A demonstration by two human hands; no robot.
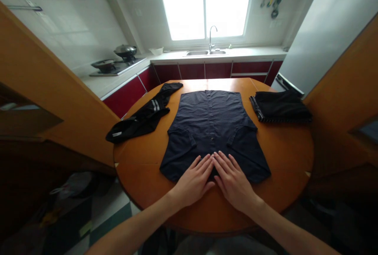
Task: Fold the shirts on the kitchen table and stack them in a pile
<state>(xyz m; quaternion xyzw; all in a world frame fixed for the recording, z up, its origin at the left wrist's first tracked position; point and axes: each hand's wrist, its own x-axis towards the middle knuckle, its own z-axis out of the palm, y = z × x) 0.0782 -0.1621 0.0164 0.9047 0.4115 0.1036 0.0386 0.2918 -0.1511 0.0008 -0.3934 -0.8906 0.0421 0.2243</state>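
Neatly spread, a navy shirt (211, 123) lies flat in the middle of the table (285, 154)

A placket (208, 107) runs down its centre, a banded flap (181, 139) slanting in from each side; the left hand (191, 180) and right hand (238, 186) rest palms down on the shirt's near end, fingers straight, fingertips meeting

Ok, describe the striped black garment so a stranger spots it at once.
Find the wooden table facing the window. Left of the spread navy garment on it lies a long black garment. Unlike the navy one and the folded black cloth at right, it bears two pale stripes.
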